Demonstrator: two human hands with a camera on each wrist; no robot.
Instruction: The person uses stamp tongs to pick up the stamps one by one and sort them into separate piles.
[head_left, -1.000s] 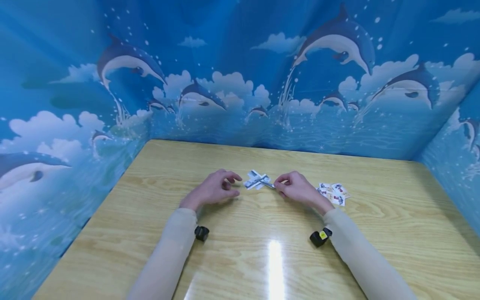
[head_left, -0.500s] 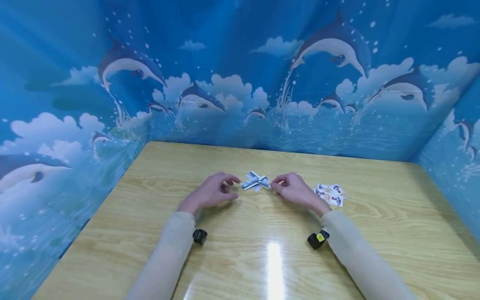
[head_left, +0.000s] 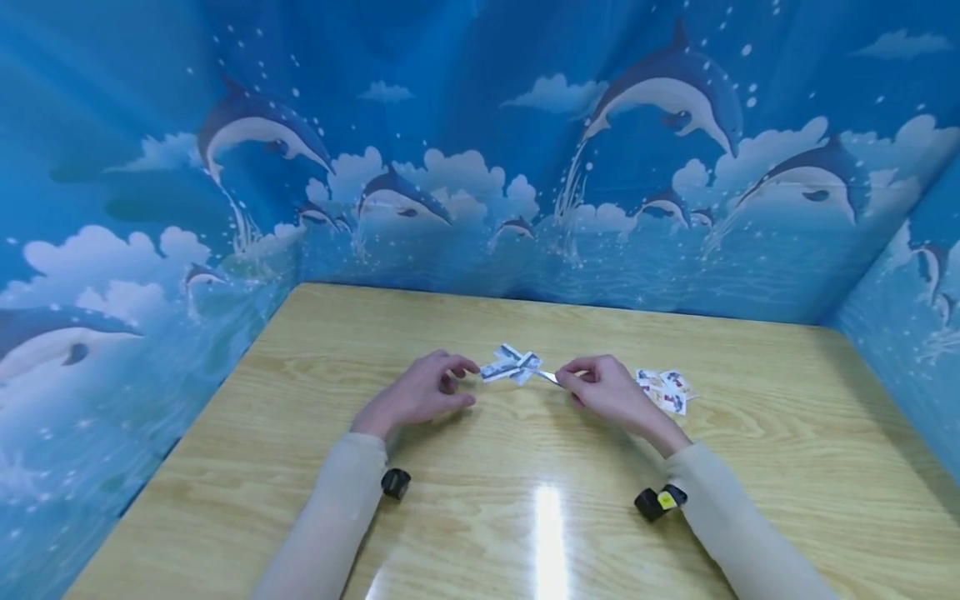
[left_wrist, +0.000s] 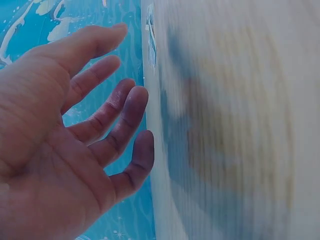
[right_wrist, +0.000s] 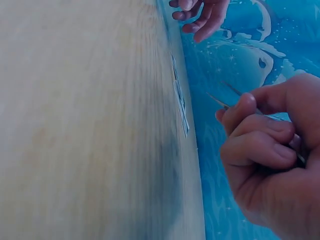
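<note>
In the head view, my right hand (head_left: 603, 390) pinches slim metal tweezers (head_left: 551, 377) whose tips point left at a small group of overlapping blue-and-white printed paper pieces (head_left: 512, 365). The right wrist view shows the two thin prongs of the tweezers (right_wrist: 218, 101) standing apart beyond my thumb and index finger, with nothing between them. My left hand (head_left: 422, 388) hovers over the table on the other side, index fingertip right at the left edge of the paper pieces. Its fingers are loosely bent and hold nothing in the left wrist view, where the palm (left_wrist: 65, 165) shows.
A second group of small white cards with coloured pictures (head_left: 666, 390) lies to the right, partly behind my right wrist. The wooden table (head_left: 465, 483) ends at a blue dolphin-print curtain (head_left: 465, 233). A black wrist camera (head_left: 660, 502) sits on each sleeve.
My right hand has drawn back to the right with the tweezers, after edging left first. The paper pieces lie slightly differently. My left hand has barely moved.
</note>
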